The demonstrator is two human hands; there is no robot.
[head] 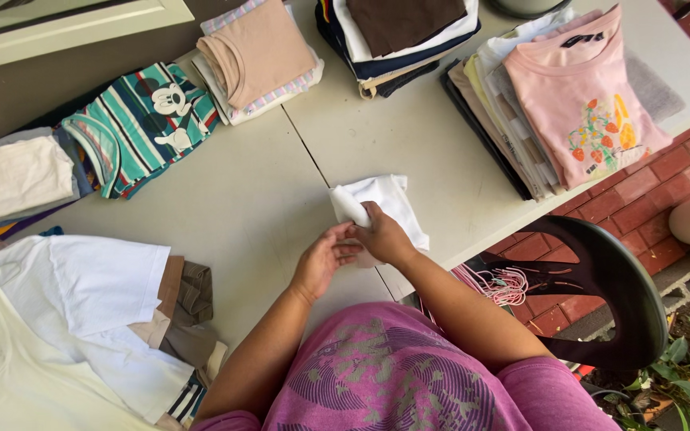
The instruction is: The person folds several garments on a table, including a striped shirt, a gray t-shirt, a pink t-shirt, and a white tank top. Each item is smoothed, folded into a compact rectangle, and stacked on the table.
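A small white cloth [383,203], partly folded, lies on the white table [265,207] near its front edge. My right hand [385,237] presses on the cloth's near corner and grips a fold of it. Beside it, my left hand [323,261] has its fingertips on the same near edge of the cloth. Both forearms reach out from my pink patterned shirt at the bottom of the view.
Stacks of folded clothes ring the table: a pink printed tee pile [576,96] right, a dark pile [397,36] at the back, a beige pile [257,56], a teal striped tee [141,128], white garments [65,319] at left. A dark plastic chair [600,279] stands on brick floor at right.
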